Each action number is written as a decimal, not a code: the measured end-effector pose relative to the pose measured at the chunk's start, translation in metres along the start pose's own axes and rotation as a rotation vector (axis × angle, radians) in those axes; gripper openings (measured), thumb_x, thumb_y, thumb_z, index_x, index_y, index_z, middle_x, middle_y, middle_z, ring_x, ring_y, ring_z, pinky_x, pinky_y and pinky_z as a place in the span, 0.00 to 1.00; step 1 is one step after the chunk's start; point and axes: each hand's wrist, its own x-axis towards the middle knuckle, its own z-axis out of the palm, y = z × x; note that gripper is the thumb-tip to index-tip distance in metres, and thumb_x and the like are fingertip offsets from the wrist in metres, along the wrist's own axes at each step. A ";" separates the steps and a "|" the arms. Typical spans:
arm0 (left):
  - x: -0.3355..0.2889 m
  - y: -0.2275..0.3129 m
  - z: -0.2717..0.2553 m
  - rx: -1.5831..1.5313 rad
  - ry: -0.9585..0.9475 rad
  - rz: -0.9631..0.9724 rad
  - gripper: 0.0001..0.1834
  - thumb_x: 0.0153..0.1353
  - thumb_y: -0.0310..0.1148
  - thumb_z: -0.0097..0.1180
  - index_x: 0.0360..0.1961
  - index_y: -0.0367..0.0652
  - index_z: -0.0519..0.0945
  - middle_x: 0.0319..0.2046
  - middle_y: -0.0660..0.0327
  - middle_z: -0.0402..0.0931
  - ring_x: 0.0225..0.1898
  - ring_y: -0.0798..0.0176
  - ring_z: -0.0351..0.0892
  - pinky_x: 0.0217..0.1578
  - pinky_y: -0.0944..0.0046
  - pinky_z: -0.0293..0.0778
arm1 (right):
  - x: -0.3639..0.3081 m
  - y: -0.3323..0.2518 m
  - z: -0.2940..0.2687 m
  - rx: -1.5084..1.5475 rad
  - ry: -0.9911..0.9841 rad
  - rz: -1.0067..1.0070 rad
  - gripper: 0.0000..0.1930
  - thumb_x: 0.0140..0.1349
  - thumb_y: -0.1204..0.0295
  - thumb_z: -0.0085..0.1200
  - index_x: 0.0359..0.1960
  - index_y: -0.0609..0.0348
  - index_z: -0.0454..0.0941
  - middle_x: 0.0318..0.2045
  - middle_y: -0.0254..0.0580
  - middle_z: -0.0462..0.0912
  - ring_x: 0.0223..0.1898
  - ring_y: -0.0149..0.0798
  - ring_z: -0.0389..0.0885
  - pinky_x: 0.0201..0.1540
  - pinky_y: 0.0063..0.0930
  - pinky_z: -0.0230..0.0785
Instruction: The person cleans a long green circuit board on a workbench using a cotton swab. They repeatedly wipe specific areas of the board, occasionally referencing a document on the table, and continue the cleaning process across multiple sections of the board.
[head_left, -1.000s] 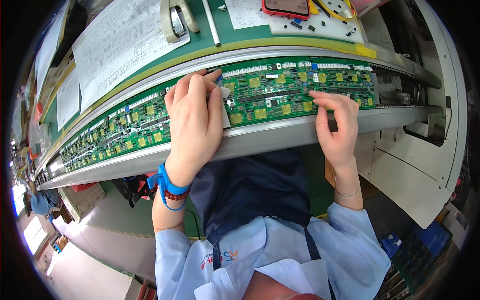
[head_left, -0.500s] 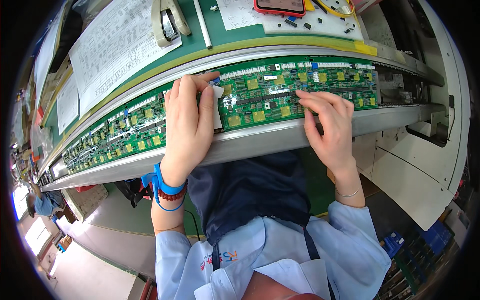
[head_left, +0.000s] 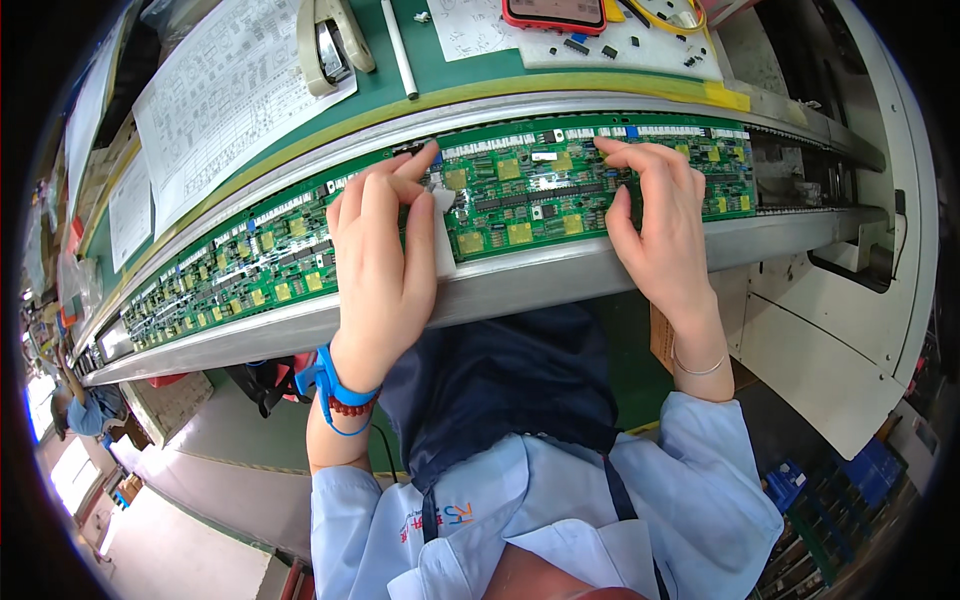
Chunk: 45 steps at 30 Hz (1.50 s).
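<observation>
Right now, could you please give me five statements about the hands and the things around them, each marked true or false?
1. The right hand has its index fingertip over a green circuit board. True.
2. The right thumb and index fingertip are pressed together. False: they are apart.
3. A white piece shows beside the thumb of the left hand. True.
4. The blue strap is worn on the right wrist. False: the blue strap is on the left one, next to red beads.
5. The white stick lies between the two hands. False: the white stick lies beyond them, on the green bench top.
</observation>
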 end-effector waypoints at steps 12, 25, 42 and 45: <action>-0.028 0.013 0.002 -0.059 -0.039 0.071 0.04 0.57 0.21 0.52 0.33 0.38 0.71 0.49 0.50 0.79 0.49 0.51 0.75 0.52 0.54 0.60 | 0.001 -0.002 0.000 0.036 -0.051 0.062 0.19 0.50 0.83 0.49 0.46 0.57 0.72 0.41 0.32 0.79 0.44 0.39 0.72 0.50 0.37 0.57; -0.034 0.017 0.010 -0.026 -0.095 0.105 0.06 0.57 0.22 0.53 0.36 0.37 0.71 0.48 0.51 0.79 0.53 0.50 0.72 0.54 0.51 0.60 | -0.015 -0.032 0.001 0.098 -0.070 -0.082 0.17 0.47 0.83 0.51 0.41 0.56 0.72 0.49 0.32 0.81 0.49 0.38 0.75 0.52 0.36 0.56; -0.027 0.024 0.012 0.000 -0.123 0.074 0.05 0.58 0.20 0.52 0.35 0.37 0.71 0.46 0.53 0.80 0.47 0.52 0.75 0.50 0.54 0.61 | -0.002 -0.040 0.007 0.092 -0.168 -0.065 0.21 0.46 0.84 0.50 0.45 0.59 0.76 0.34 0.29 0.80 0.46 0.35 0.75 0.49 0.35 0.58; -0.023 0.023 0.014 -0.007 -0.105 0.101 0.06 0.57 0.20 0.52 0.37 0.36 0.72 0.42 0.56 0.81 0.45 0.54 0.75 0.48 0.55 0.62 | -0.003 -0.041 0.007 0.088 -0.152 -0.059 0.22 0.46 0.84 0.49 0.46 0.57 0.76 0.34 0.29 0.80 0.46 0.35 0.74 0.49 0.35 0.57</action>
